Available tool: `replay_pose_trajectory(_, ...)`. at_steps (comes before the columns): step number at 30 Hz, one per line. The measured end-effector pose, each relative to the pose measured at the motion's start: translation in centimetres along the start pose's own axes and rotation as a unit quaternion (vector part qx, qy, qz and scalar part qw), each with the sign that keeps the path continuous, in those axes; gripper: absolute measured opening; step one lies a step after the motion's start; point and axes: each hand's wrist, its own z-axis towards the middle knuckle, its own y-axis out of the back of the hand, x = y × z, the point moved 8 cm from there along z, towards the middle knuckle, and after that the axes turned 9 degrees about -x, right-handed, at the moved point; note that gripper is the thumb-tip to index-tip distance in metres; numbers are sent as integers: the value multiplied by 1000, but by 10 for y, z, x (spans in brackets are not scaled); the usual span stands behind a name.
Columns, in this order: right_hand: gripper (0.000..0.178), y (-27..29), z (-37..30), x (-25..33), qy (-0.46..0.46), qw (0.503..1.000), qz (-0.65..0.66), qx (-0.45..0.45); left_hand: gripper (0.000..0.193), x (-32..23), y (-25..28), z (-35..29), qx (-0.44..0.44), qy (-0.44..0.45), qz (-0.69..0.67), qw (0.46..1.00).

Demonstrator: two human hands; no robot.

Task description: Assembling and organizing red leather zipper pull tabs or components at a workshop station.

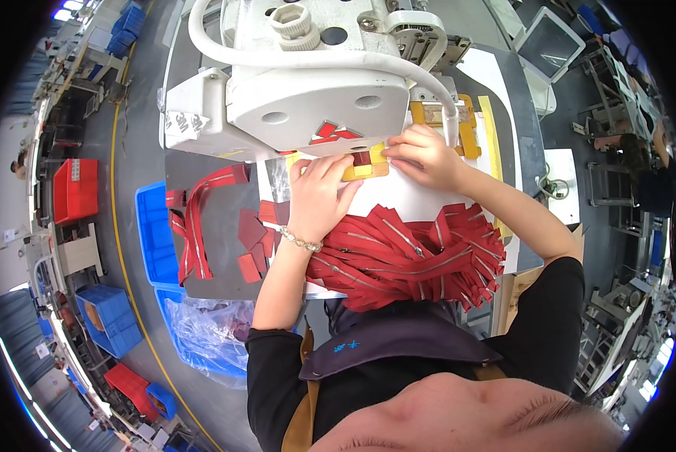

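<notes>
Left hand [319,192], thumb spread, and right hand [426,160], fingertips bunched, flank a yellow frame [368,172] with dark red centre

Round the wrist behind the left fingers [327,167] runs a bracelet [300,241] of pale, shiny beads. Farther back from the fingers, short black sleeves [555,301] end near the elbows. Beyond, across the chest, sits a dark purple bib [406,345] with a small blue marking [347,346] and a tan strap [301,407].

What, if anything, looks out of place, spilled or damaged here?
Nothing looks clearly spilled or damaged. Slightly untidy: flat, angular dark-red pieces lie at uneven angles, some overlapping, to the lower left of the bare left hand.
</notes>
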Motion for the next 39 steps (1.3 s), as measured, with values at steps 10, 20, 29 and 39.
replay_pose_trajectory(10, 37, -6, 5, 11, 36, 997, -14, 62, 19, 7, -10, 7, 4, 50, -20, 999)
replay_pose_trajectory(20, 36, -14, 7, 3, 35, 995, -10, 89, 8, 24, 5, -6, -12, 140, -57, 988)
replay_pose_trajectory(29, 39, -16, 15, 25, 171, 981, -73, 63, 26, 14, -16, 6, 64, 107, 15, 992)
replay_pose_trajectory(39, 33, -9, 14, 21, 155, 987, -31, 23, 12, 5, -40, 17, 55, 92, 129, 986)
